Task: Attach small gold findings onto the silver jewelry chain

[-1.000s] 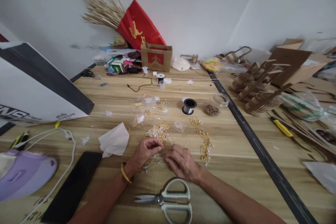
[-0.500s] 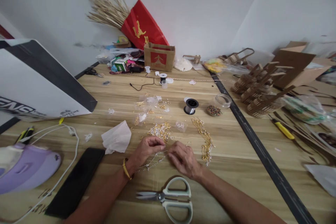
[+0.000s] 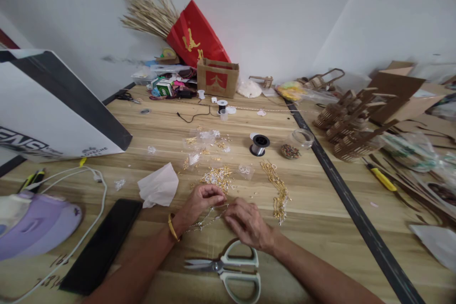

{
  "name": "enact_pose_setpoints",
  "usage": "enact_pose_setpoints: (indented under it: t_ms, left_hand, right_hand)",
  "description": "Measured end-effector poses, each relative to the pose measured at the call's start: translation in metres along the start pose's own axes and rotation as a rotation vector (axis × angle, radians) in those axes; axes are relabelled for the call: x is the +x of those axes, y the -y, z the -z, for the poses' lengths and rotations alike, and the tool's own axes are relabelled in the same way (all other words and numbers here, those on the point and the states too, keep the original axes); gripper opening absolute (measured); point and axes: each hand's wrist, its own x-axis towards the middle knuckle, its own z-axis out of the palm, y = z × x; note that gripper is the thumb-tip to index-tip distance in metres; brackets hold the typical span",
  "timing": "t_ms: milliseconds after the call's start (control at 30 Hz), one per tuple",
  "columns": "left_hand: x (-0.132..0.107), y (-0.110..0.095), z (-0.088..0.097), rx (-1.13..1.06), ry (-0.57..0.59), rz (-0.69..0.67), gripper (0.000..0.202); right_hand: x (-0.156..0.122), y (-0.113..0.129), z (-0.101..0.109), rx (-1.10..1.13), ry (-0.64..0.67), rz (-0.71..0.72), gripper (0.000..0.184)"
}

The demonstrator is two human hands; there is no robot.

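**Fine handwork on a silver-coloured chain, lower centre of the frame**

The silver-coloured chain lies on the table at lower centre, between the two hands and partly behind the left wrist. Left hand: thumb and forefinger draw together at their tips; whether a small piece sits between them cannot be told. Right hand: fingers curled and bunched, the thumb side apparently pinching the chain's near end. Just above the left hand lies a heap of gold and silver-coloured findings; gold strands lie right of centre, and scissors, blades leftward, at bottom centre. Good practice, as judged here: steady the chain close to its end, leave the remainder slack and untwisted, keep both sets of fingertips near each other, and work clear of the loose findings.
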Motion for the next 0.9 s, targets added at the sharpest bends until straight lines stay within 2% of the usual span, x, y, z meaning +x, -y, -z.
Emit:
enact_pose_setpoints:
  t_ms: [367, 567, 800, 900]
  left_hand:
    - [-0.002, -0.003, 0.0, -0.012, 0.012, -0.001, 0.022]
    - [-0.001, 0.003, 0.002, -0.019, 0.051, -0.02, 0.02]
    - [0.001, 0.003, 0.005, -0.062, 0.027, 0.003, 0.023]
    - [0.002, 0.004, 0.005, -0.072, 0.007, 0.019, 0.019]
  right_hand:
    - [0.008, 0.03, 0.0, -0.022, 0.069, 0.094, 0.009]
    - [0.002, 0.026, -0.005, -0.02, 0.066, 0.111, 0.01]
    - [-0.005, 0.002, -0.008, -0.04, -0.048, -0.051, 0.009]
    - [-0.003, -0.005, -0.006, 0.032, -0.115, -0.154, 0.009]
